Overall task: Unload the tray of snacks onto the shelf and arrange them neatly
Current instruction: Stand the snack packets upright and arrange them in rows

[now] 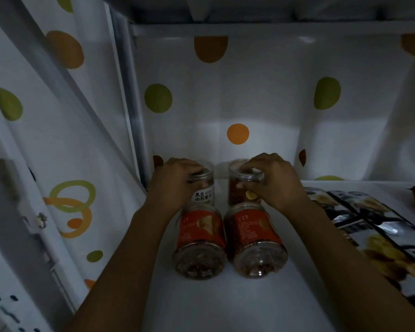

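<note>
On the shelf (201, 307), both hands (175, 180) (271, 178) grip clear, brown-filled jars (204, 188) (235, 191) (one each).

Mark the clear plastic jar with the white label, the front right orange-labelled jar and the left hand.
White-labelled clear plastic jar (203, 197): head view, its white label.
Front right orange-labelled jar (252, 231): head view, its orange label.
Left hand (175, 180): head view, back of the hand.
</note>
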